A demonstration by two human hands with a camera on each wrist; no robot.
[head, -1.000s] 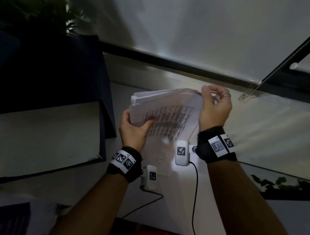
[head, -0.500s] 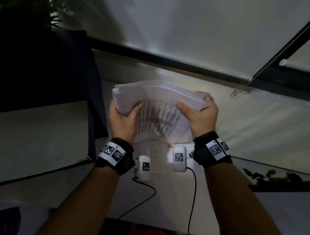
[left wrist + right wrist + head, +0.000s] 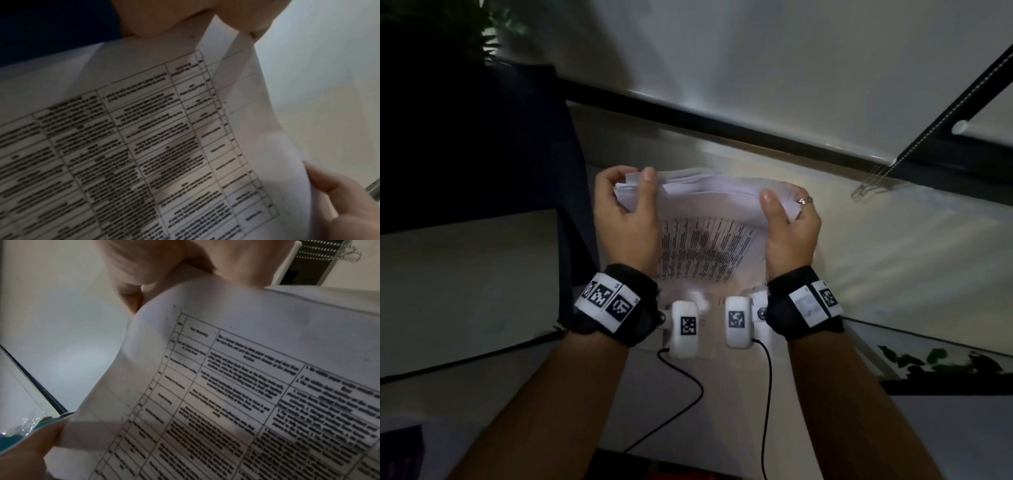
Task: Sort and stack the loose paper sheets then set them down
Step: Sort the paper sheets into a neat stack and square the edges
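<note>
1. While both hands grip it, one paper stack (image 3: 709, 205) hangs in the air above the pale table (image 3: 893, 246).
2. Two hands: left hand (image 3: 625, 219) and right hand (image 3: 789, 228) each curl round an end, thumbs on the printed top sheet.
3. A white wall and dark sill run behind the table.

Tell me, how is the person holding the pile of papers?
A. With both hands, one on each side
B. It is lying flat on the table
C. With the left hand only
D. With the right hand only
A: the left hand and the right hand each have a grip on one side of the paper stack.
</note>
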